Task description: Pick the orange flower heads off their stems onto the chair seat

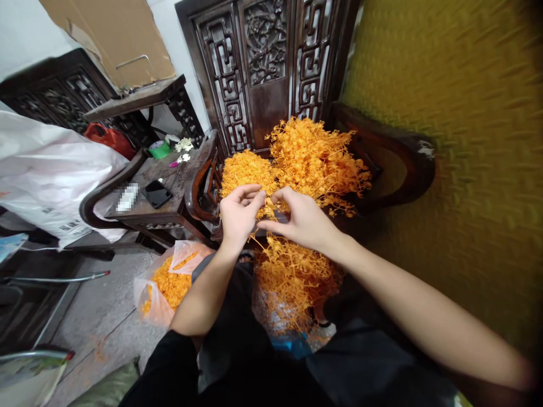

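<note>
Close together over the chair, my two hands are at a small orange flower sprig (pixel 268 211). My left hand (pixel 240 213) has its thumb and forefinger pinched at the sprig. My right hand (pixel 303 220) curves around its other side, thumb and forefinger apart; its other fingers are mostly hidden. Just beyond my hands, a heap of loose orange flower heads (pixel 246 169) lies on the chair seat. Beside it rests a large bunch of orange flowers on stems (pixel 318 161). Below my hands, between my legs, is a tangled mass of orange stems (pixel 292 277).
A pale plastic bag (pixel 144 291) with orange bits stands on the floor at left. The side table (pixel 173 217) holds a black phone (pixel 157 194) and green tape (pixel 160 149). White bags (pixel 55 169) sit farther left. The carved chair's curved arm (pixel 418 164) is at right.
</note>
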A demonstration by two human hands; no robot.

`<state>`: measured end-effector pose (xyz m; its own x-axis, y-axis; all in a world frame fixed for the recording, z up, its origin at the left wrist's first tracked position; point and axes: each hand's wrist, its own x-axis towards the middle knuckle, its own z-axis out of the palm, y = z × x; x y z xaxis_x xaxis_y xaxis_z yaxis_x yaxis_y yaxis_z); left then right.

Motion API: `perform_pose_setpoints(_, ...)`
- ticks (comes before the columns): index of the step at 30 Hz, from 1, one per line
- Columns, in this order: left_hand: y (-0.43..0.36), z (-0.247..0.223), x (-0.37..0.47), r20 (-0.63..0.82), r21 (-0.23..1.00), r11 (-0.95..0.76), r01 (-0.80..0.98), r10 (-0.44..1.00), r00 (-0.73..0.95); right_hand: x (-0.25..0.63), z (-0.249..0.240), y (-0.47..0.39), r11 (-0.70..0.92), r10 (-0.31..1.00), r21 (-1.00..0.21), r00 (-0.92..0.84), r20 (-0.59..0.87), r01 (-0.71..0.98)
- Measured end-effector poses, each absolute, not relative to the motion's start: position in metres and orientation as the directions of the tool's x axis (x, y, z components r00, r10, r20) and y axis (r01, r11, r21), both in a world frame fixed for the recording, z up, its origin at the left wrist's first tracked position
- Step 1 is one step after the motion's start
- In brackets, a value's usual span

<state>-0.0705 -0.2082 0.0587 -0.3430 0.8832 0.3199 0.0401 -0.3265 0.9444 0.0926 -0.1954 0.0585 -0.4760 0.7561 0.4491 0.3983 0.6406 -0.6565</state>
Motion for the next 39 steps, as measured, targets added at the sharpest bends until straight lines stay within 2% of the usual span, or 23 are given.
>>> perform_pose_setpoints(3,-0.210,0.056,-0.070,0.374,0.927,-0.343,0.149,0.864,-0.339,0.093,0.057,-0.196,0.685,0.728,-0.497,-0.500,0.469,0.532)
perform_pose_setpoints(5,-0.211,0.053,-0.070,0.421,0.903,-0.360,0.233,0.849,-0.319,0.095,0.058,-0.195,0.684,0.729,-0.461,-0.494,0.474,0.566)
perform_pose_setpoints(7,-0.211,0.052,-0.071,0.455,0.881,-0.379,0.282,0.841,-0.293,0.097,0.061,-0.193,0.666,0.746,-0.535,-0.462,0.480,0.520)
perform_pose_setpoints(9,-0.211,0.052,-0.072,0.464,0.878,-0.395,0.271,0.840,-0.280,0.098,0.062,-0.189,0.613,0.787,-0.671,-0.399,0.471,0.417)
perform_pose_setpoints(11,-0.211,0.055,-0.071,0.449,0.891,-0.406,0.202,0.852,-0.268,0.099,0.061,-0.186,0.546,0.830,-0.777,-0.328,0.451,0.312)
perform_pose_setpoints(13,-0.211,0.057,-0.070,0.413,0.911,-0.400,0.104,0.882,-0.227,0.098,0.059,-0.185,0.529,0.841,-0.808,-0.292,0.456,0.261)
perform_pose_setpoints(16,-0.212,0.060,-0.070,0.348,0.936,-0.353,-0.004,0.925,-0.154,0.098,0.055,-0.184,0.580,0.806,-0.767,-0.328,0.492,0.275)
perform_pose_setpoints(23,-0.213,0.066,-0.075,0.254,0.967,-0.255,-0.022,0.967,-0.036,0.100,0.059,-0.187,0.617,0.778,-0.707,-0.404,0.481,0.346)
perform_pose_setpoints(27,-0.214,0.070,-0.078,0.177,0.984,-0.178,0.009,0.984,0.011,0.100,0.056,-0.182,0.692,0.722,-0.557,-0.465,0.513,0.460)
perform_pose_setpoints(29,-0.215,0.070,-0.084,0.148,0.987,-0.147,0.061,0.989,-0.021,0.110,0.054,-0.170,0.672,0.733,-0.500,-0.394,0.554,0.546)
perform_pose_setpoints(31,-0.216,0.068,-0.094,0.142,0.988,-0.135,0.078,0.986,-0.086,0.126,0.053,-0.153,0.561,0.786,-0.579,-0.163,0.596,0.592)
perform_pose_setpoints(33,-0.215,0.065,-0.102,0.150,0.989,-0.150,0.015,0.980,-0.127,0.142,0.054,-0.138,0.448,0.836,-0.752,0.071,0.543,0.483)
perform_pose_setpoints(34,-0.214,0.063,-0.106,0.166,0.984,-0.172,-0.037,0.977,-0.131,0.148,0.056,-0.134,0.410,0.874,-0.833,0.100,0.475,0.372)
perform_pose_setpoints(36,-0.210,0.061,-0.108,0.224,0.963,-0.239,-0.126,0.966,-0.128,0.153,0.060,-0.134,0.335,0.941,-0.933,0.006,0.339,0.131)
perform_pose_setpoints(39,-0.203,0.061,-0.106,0.295,0.937,-0.315,-0.153,0.945,-0.139,0.147,0.072,-0.150,0.257,0.933,-0.958,-0.226,0.280,-0.123)
